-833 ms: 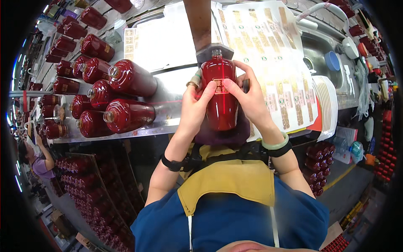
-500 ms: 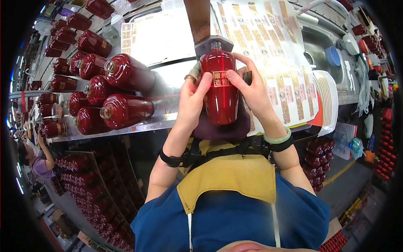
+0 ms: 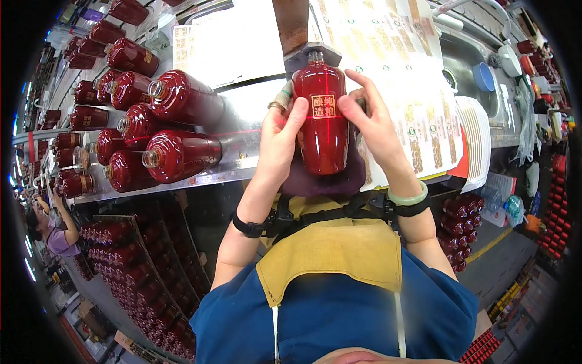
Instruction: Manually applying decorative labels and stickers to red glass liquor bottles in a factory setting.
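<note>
A red glass bottle (image 3: 324, 145) with an uncapped clear neck lies in front of me, neck pointing away. It rests on a dark purple cloth (image 3: 357, 173) against a dark notched block (image 3: 330, 53). A small square gold-framed label (image 3: 323, 106) sits on its upper body. My left hand (image 3: 280, 133) holds the bottle's left side, thumb along the glass, with wrapped finger and a ring. On the right side my right hand (image 3: 373, 118) grips it, thumb tip at the glass edge by the label and index finger raised; its other fingers are partly hidden.
Several uncapped red bottles (image 3: 185, 155) stand on the metal table at left. Sheets of gold stickers (image 3: 424, 121) lie at right, near a stack of white trays (image 3: 476, 142) and a sink (image 3: 464, 60). Crated bottles (image 3: 115, 255) stand below; a co-worker (image 3: 60, 233) is at far left.
My right thumb has moved off the label to the bottle's right edge, and the whole label now shows. The view has shifted slightly; the bottle remains on the cloth.
</note>
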The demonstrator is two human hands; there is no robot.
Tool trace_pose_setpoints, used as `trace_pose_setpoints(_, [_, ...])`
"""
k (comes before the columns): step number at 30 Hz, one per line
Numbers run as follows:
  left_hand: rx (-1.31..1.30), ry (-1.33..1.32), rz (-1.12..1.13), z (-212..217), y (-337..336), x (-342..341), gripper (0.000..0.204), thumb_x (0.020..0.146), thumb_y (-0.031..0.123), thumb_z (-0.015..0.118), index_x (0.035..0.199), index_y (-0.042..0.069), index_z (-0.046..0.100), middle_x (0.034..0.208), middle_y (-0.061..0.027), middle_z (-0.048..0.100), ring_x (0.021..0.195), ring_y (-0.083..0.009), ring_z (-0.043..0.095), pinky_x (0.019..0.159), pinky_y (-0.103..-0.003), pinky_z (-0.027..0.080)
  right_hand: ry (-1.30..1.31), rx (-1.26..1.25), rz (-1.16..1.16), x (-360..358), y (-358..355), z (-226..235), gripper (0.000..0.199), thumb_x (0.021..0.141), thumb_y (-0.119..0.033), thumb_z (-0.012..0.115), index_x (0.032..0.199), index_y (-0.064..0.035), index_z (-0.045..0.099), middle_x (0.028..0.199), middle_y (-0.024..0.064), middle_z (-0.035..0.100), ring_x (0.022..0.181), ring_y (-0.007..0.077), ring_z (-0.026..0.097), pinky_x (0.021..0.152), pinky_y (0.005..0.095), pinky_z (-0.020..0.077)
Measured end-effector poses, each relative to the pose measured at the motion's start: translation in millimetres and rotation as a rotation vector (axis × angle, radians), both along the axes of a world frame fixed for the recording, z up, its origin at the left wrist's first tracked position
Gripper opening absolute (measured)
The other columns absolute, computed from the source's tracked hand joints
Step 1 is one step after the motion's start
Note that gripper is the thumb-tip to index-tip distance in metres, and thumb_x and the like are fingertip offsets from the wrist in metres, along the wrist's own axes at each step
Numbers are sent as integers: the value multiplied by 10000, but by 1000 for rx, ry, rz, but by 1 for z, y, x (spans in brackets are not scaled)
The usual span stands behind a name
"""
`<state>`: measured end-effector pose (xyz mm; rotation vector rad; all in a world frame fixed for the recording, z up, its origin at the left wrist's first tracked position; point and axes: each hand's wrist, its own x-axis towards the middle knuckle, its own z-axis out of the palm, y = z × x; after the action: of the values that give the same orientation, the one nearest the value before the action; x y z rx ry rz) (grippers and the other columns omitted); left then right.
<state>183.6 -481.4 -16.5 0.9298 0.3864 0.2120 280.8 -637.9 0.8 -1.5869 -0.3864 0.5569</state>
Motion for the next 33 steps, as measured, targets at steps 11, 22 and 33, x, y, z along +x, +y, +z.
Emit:
trace_pose_setpoints(11, [100, -38, 10, -1, -8, -6, 694, 1011, 107, 667, 1576, -43, 292, 1527, -174, 480, 1353, -206, 521, 1132, -364, 441, -313, -90, -73, -42, -15, 27, 126, 930, -29, 699, 1052, 0, 687, 940, 106, 707, 840, 185, 675, 761, 300, 523])
trace_pose_setpoints(22, [115, -8, 15, 1, -9, -7, 698, 1006, 112, 676, 1572, -45, 299, 1518, -177, 489, 1354, -214, 522, 1128, -369, 445, -352, -123, -78, -41, -15, 17, 117, 919, -31, 710, 1034, -21, 692, 897, 71, 682, 698, 139, 580, 619, 288, 451])
trace_pose_setpoints(33, [141, -29, 31, -4, -7, -5, 684, 1002, 117, 686, 1561, -43, 325, 1479, -171, 528, 1314, -206, 551, 1111, -364, 455, -444, -122, -72, -40, -12, 22, 127, 884, 4, 721, 1007, 6, 687, 931, 127, 685, 843, 241, 684, 736, 339, 523])
